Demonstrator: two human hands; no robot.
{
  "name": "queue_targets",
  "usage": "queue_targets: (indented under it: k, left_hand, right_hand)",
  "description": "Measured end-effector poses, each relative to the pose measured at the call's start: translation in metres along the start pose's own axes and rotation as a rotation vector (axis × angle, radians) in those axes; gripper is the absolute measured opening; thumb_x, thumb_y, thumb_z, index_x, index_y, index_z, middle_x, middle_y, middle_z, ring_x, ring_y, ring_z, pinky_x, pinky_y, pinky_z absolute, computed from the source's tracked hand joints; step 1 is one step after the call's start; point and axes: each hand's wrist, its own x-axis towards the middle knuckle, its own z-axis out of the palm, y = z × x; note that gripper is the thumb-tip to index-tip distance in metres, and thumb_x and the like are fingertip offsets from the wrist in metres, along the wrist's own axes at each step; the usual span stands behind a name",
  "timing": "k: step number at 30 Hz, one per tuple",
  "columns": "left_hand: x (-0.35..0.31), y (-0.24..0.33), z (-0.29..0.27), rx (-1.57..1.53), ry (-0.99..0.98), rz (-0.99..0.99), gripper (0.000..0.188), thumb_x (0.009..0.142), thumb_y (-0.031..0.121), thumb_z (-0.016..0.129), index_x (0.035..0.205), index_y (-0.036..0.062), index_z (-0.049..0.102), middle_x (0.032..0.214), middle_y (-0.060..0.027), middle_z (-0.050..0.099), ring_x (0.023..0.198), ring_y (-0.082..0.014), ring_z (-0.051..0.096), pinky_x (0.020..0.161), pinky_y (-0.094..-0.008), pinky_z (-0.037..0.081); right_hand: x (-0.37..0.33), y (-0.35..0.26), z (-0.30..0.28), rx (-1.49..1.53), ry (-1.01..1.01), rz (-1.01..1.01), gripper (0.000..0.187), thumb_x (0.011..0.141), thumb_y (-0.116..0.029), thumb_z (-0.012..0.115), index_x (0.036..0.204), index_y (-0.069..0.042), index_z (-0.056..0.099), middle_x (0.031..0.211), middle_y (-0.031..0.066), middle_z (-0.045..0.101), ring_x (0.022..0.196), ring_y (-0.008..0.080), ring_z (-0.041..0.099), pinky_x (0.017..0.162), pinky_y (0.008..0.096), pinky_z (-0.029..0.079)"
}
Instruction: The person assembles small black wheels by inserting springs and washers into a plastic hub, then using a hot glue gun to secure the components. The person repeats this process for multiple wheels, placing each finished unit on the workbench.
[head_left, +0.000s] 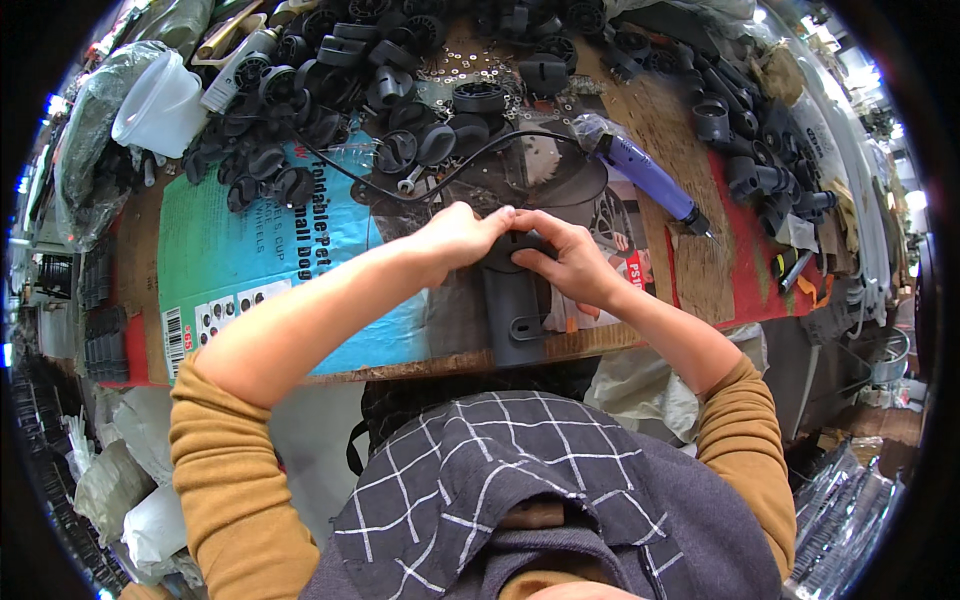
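Note:
A long black plastic part (pixel 513 310) with a rounded head and a slotted lower end lies in front of me, its lower end at the table's front edge. My right hand (pixel 565 255) is closed around its rounded head, thumb on top. Beside it, my left hand (pixel 468 236) is closed in a pinch, its fingertips meeting the right fingertips over the far side of the part. Whatever the left fingers pinch is too small or hidden to name. A blue-purple electric screwdriver (pixel 645 175) rests to the right, its bit toward the right edge.
Black plastic wheels (pixel 478 97) and loose parts heap along the back, with small metal nuts (pixel 465 68) scattered among them. A wrench (pixel 411 180) lies near a black cable. At the left are a white tub (pixel 160 105) and printed blue cardboard (pixel 380 325). More black parts (pixel 765 180) pile up at the right.

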Motion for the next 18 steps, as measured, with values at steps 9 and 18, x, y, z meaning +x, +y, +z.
queue_targets:
  k: [9, 18]
  left_hand:
    - [-0.008, 0.012, 0.016, -0.387, -0.147, -0.015, 0.034, 0.084, 0.038, 0.074, 0.102, 0.0104, 0.066, 0.096, -0.0026, 0.062, 0.09, -0.0099, 0.055, 0.077, -0.0238, 0.042]
    - [-0.076, 0.0, 0.026, -0.183, 0.064, 0.703, 0.045, 0.079, 0.03, 0.079, 0.107, 0.0015, 0.058, 0.092, -0.0051, 0.062, 0.089, -0.0132, 0.059, 0.08, -0.0293, 0.048]
  right_hand:
    - [-0.028, 0.003, -0.002, 0.532, 0.104, 0.156, 0.06, 0.082, -0.005, 0.074, 0.133, -0.006, 0.042, 0.13, 0.0064, 0.051, 0.121, 0.016, 0.05, 0.099, 0.033, 0.046]
    - [-0.052, -0.067, -0.002, 0.588, 0.028, 0.207, 0.058, 0.071, 0.001, 0.079, 0.124, -0.002, 0.054, 0.113, 0.0035, 0.062, 0.104, 0.0126, 0.06, 0.092, 0.0301, 0.049]
